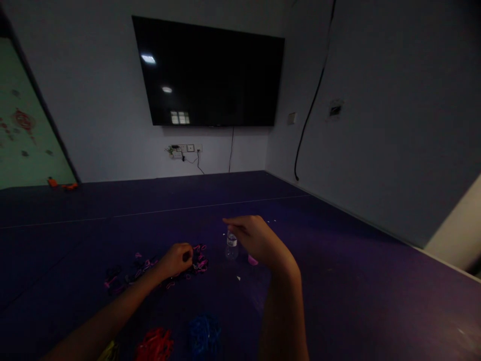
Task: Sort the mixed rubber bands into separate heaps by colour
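A loose spread of small pink and dark bands [201, 263], perhaps hair ties, lies on the dark purple surface. At its right part my left hand [177, 259] is closed, thumb and fingertips curled together. Whatever they pinch, if anything, is too small to make out. A small clear bottle [232, 249] with a pale label stands to the right of the bands. My right hand [253, 235] is bent over the bottle's top, fingers and thumb pressed together there. What it pinches is hidden. Below that hand sits a pink object [253, 259], partly covered.
Near me lie a red bundle [156, 345] of strips, a blue bundle [205, 335] and a yellow one [108, 351]. White scraps [238, 278] dot the surface. A large screen [214, 75] hangs on the far wall, and a black cable [313, 103] runs down the right wall.
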### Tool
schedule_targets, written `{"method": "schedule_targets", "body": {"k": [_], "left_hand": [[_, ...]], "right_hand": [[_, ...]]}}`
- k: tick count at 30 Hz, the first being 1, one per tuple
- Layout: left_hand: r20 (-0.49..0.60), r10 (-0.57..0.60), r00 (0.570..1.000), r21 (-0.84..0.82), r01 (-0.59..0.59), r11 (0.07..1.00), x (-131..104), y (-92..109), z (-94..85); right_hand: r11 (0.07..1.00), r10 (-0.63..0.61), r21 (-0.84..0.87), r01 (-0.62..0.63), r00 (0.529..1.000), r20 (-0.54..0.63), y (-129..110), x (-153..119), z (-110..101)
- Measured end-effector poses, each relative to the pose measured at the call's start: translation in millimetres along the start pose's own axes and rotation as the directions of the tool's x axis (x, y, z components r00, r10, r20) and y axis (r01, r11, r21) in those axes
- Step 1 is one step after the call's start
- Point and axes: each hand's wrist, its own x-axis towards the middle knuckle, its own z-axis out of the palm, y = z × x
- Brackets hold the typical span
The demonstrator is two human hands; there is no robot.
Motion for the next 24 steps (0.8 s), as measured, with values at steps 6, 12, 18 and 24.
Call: {"method": "schedule_targets", "body": {"k": [6, 12, 18, 24], "left_hand": [[-0.046, -0.118, 0.992, -0.203, 0.106, 0.973, -1.9, 2.6, 5.1], [0.059, -0.095, 0.994, -0.26, 0.107, 0.96, -1.3, -1.6, 3.0], [0.133, 0.012, 0.991, -0.114, 0.003, 0.994, -0.3, -4.8, 5.6], [0.19, 0.137, 0.972, 0.134, -0.164, 0.977, -0.4, -12.5, 11.4]], "right_hand": [[1.0, 0.014, 0.0, -0.014, 1.0, -0.003, 0.1, -0.6, -2.3], [1.0, 0.031, -0.006, -0.031, 0.999, -0.013, 2.1, -0.1, -2.4], [0.999, 0.033, -0.017, -0.033, 0.999, -0.003, 3.4, 0.4, -2.0], [0.999, 0.001, -0.039, -0.001, 1.0, -0.008, 2.7, -1.1, -2.5]]}}
